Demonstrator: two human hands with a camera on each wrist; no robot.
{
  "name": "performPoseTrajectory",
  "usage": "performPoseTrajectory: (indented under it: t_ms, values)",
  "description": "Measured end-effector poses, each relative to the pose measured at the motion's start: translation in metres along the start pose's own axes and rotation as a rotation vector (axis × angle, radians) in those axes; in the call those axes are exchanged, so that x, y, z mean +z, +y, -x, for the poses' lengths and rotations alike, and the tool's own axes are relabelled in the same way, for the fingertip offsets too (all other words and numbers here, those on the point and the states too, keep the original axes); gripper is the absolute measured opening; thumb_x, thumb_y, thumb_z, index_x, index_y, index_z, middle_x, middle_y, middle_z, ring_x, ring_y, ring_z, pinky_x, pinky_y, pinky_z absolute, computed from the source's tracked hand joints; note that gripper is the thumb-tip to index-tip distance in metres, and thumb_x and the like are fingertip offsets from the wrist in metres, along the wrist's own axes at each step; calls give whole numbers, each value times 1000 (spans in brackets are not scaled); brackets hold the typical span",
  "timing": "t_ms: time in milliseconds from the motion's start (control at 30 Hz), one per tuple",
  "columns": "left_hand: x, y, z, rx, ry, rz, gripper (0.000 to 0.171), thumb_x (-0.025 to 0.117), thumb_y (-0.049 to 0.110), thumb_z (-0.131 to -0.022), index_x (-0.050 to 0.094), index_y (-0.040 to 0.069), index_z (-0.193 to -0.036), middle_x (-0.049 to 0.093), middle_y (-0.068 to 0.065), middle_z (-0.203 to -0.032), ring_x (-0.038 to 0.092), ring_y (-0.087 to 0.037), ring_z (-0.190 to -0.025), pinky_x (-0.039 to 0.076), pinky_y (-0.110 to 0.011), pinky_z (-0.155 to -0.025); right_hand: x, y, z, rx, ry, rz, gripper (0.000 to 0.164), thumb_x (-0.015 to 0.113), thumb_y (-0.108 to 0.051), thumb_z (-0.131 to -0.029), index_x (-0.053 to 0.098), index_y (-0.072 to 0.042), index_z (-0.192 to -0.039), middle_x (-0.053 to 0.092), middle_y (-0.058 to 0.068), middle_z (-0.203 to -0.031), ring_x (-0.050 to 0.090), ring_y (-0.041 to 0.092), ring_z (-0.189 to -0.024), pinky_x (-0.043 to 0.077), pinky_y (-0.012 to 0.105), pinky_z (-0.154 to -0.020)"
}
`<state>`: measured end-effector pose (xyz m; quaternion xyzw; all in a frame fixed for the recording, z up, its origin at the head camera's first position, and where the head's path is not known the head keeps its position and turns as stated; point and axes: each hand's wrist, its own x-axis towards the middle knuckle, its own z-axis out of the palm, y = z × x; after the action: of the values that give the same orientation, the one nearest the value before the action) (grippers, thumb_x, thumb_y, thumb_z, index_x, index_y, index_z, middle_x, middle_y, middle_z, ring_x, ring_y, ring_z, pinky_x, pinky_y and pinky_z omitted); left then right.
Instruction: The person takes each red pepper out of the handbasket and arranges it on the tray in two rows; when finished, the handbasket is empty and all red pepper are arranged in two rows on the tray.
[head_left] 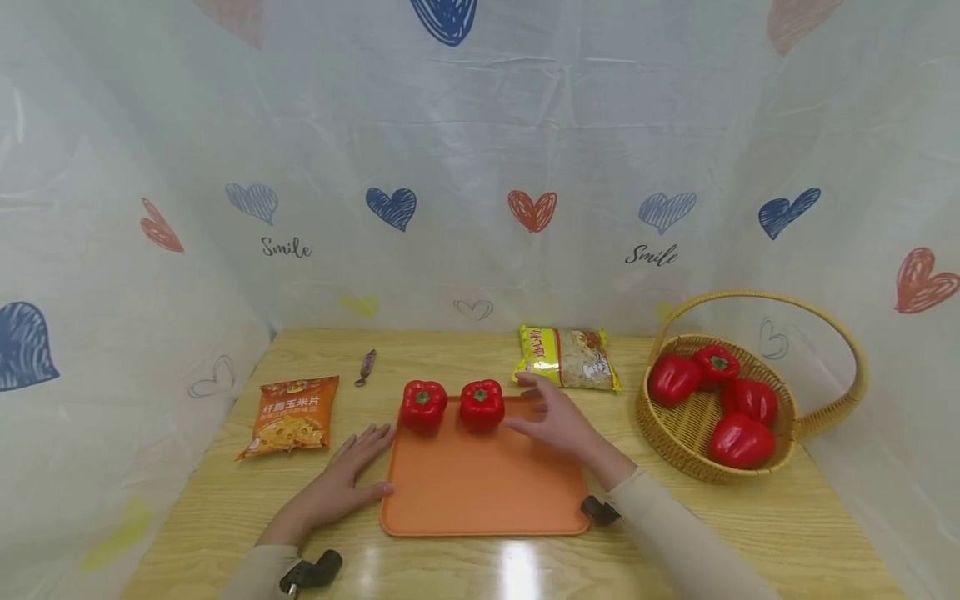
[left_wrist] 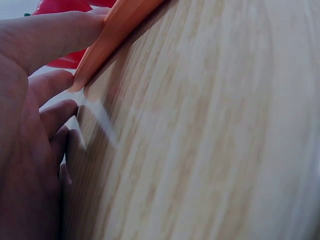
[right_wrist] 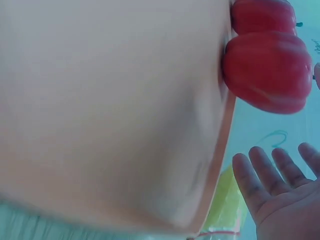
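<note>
Two red bell peppers stand side by side at the far edge of an orange tray (head_left: 487, 492): a left pepper (head_left: 423, 406) and a right pepper (head_left: 482, 405). My left hand (head_left: 337, 483) rests at the tray's left side, fingers extended and thumb touching the rim. In the left wrist view, fingertips of that hand (left_wrist: 30, 90) meet the tray's edge (left_wrist: 112, 37). Over the tray's far right part, my right hand (head_left: 558, 421) is held with fingers spread, just right of the right pepper and apart from it. The right wrist view shows this palm (right_wrist: 285, 200) holding nothing.
A wicker basket (head_left: 675, 454) with several red peppers (head_left: 741, 442) stands at the right. Behind the tray lies a yellow food packet (head_left: 570, 358). An orange snack bag (head_left: 295, 414) and a small wrapped candy (head_left: 366, 367) lie at the left. A heart-printed curtain (head_left: 465, 125) hangs behind.
</note>
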<state>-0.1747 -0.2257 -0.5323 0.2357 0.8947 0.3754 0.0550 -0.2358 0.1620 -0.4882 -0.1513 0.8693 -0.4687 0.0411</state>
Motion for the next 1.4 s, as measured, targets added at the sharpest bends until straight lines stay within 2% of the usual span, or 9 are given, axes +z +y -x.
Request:
performPoseTrajectory:
  t_ms: [100,367,567,800,1100,1233,1400]
  values:
    - [0,0,0,-4,0,4,80,73,41,-93,39,11,-158,32,-11,-164,17,-42,-153,-11,-10,-116,-5,2,4,10,9,-7,81,85,-33,-85,44,-10,-151,52,10,-147,58,30,-126,52,50,-103]
    - [0,0,1,-5,2,5,79,73,40,-93,38,11,-158,32,-11,-164,17,-42,-153,-11,-10,-116,-26,6,17,-8,15,-19,77,82,-24,-89,42,-6,-151,50,21,-146,55,40,-129,49,56,-104]
    - [0,0,1,-7,0,7,80,73,40,-93,38,11,-158,32,-11,-164,17,-42,-153,-11,-10,-116,-42,7,28,-32,46,38,74,80,-23,-90,43,-4,-151,52,22,-143,56,38,-126,51,55,-101]
    - [-1,0,1,-2,2,-1,79,73,40,-93,38,11,-158,32,-11,-164,17,-41,-153,-11,-10,-116,-61,15,38,-49,68,18,71,79,-23,-92,42,-2,-150,51,22,-143,54,38,-126,52,55,-101]
    - [0,-2,0,3,0,-4,79,72,40,-93,38,11,-158,32,-12,-164,17,-41,-153,-11,-11,-117,-87,23,52,-75,135,62,63,78,-20,-92,48,-1,-145,54,23,-142,57,41,-124,53,57,-98]
    - [0,-2,0,3,0,-3,79,72,41,-93,38,11,-158,32,-12,-164,17,-41,-153,-11,-11,-117,-103,23,59,-52,162,86,64,78,-23,-92,47,-2,-145,54,21,-142,57,41,-124,53,57,-98]
    - [1,-2,1,7,5,-1,79,73,40,-93,38,11,-158,32,-12,-164,18,-42,-153,-11,-12,-117,-124,23,68,12,158,139,65,73,-29,-96,43,-6,-149,52,19,-144,56,41,-125,53,56,-98]
